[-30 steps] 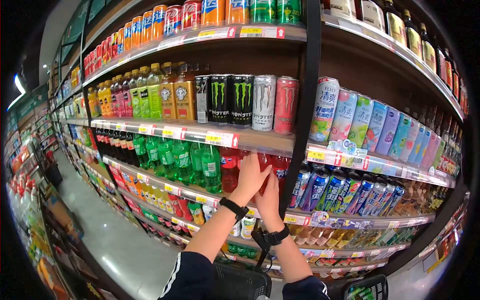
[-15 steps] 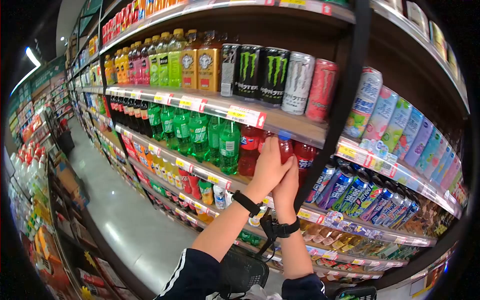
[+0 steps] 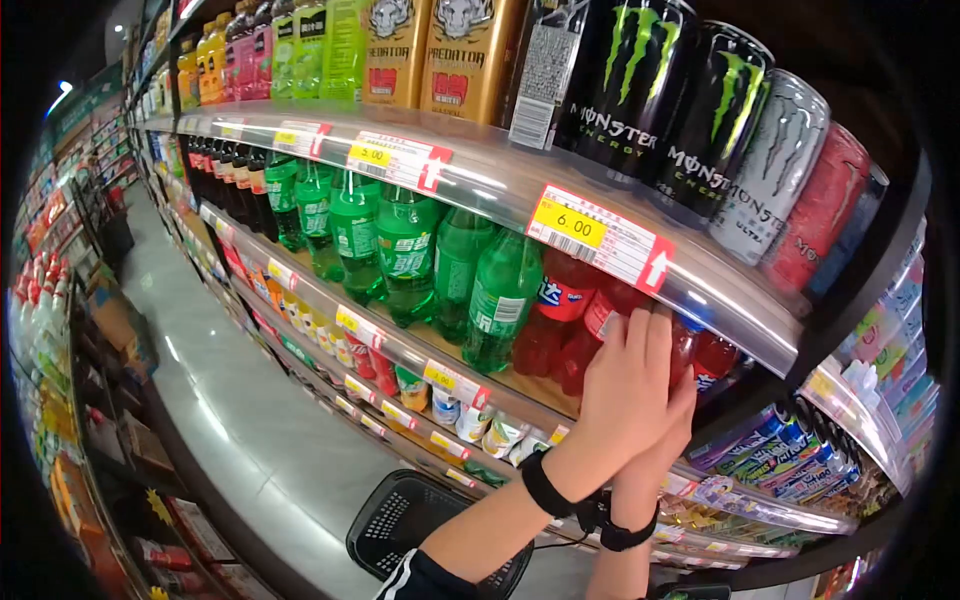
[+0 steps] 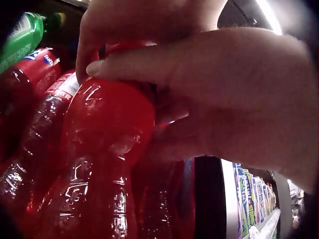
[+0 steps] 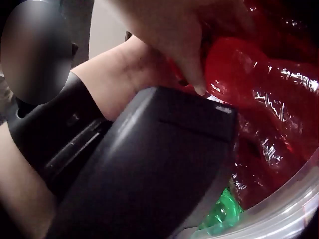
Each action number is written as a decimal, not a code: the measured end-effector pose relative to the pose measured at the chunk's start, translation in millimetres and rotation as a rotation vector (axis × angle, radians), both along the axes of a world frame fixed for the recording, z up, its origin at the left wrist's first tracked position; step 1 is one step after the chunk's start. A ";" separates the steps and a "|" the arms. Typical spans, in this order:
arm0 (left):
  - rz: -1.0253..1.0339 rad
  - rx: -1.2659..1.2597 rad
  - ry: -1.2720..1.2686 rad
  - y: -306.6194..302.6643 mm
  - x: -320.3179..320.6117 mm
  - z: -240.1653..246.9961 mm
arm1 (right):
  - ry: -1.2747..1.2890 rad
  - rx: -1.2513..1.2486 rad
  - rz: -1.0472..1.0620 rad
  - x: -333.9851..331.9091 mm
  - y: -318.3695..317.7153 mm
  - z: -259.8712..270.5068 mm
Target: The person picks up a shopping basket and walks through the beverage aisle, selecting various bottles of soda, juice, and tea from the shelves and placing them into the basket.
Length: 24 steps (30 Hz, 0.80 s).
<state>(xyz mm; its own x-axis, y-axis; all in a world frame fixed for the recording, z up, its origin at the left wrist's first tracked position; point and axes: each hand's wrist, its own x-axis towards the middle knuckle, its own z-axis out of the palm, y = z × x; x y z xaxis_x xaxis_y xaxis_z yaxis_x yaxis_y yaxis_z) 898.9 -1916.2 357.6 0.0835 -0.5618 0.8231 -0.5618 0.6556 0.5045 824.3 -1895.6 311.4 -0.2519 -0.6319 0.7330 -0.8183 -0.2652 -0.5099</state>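
Both hands are at a red soda bottle (image 3: pixel 684 346) in the shelf's row of red bottles. Its blue cap shows just under the shelf edge above. My left hand (image 3: pixel 630 385) reaches over the bottle's near side, fingers pointing up and back. Behind and below it, my right hand (image 3: pixel 662 450) grips the same bottle, partly hidden by the left. In the left wrist view, one thumb lies across the bottle (image 4: pixel 109 119), whose rounded red body bulges below the hands. The right wrist view shows fingers against the red bottle (image 5: pixel 234 62); a black wrist device covers much of that view.
Green soda bottles (image 3: pixel 405 260) stand left of the red ones. Energy drink cans (image 3: pixel 620 90) line the shelf above, whose clear edge carries a price tag (image 3: pixel 590 235). A dark upright post (image 3: pixel 850 290) is at the right. Below is a black basket (image 3: pixel 385 515).
The head view has moved in closer to the shelf, so the bottles and cans look larger. Both hands remain on the red bottle, appearing farther right in view.
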 end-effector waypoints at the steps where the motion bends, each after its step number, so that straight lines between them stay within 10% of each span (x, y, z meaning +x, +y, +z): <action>1: -0.030 0.019 0.026 0.2 -0.9 -0.2 | 0.000 -0.003 0.006 -1.5 -2.1 -2.1; 24: -0.048 0.060 -0.079 -2.7 11.4 4.4 | 0.216 0.029 -0.084 8.6 5.0 23.4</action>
